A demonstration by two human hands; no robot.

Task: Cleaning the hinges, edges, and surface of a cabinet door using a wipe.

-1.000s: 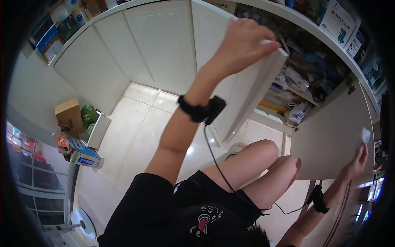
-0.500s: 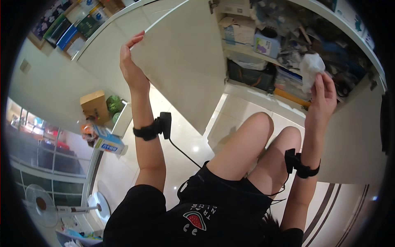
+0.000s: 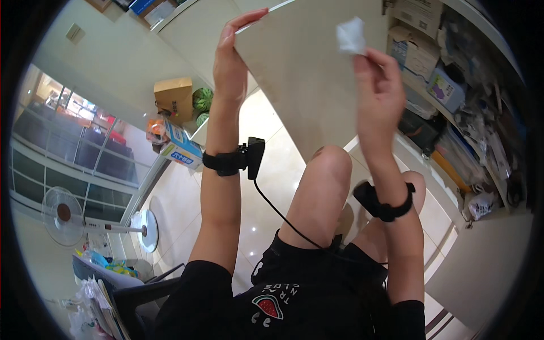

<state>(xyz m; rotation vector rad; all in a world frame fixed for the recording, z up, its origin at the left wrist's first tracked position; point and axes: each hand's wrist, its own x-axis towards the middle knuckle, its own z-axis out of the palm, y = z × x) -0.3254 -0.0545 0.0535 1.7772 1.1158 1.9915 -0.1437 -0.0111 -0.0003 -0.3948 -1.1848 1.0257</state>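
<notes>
A crumpled white tissue (image 3: pixel 351 35) sits in front of the open cabinet door (image 3: pixel 311 73); whether they touch I can't tell. The right hand (image 3: pixel 381 85) has a narrow grip, pinching it between thumb and fingers. The left hand (image 3: pixel 231 65) lies along the door's edge, how firm its grip I can't tell. Beyond stand a blue bottle (image 3: pixel 446 89) on a cabinet shelf, watermelons (image 3: pixel 202 98) and a fan (image 3: pixel 64 213).
</notes>
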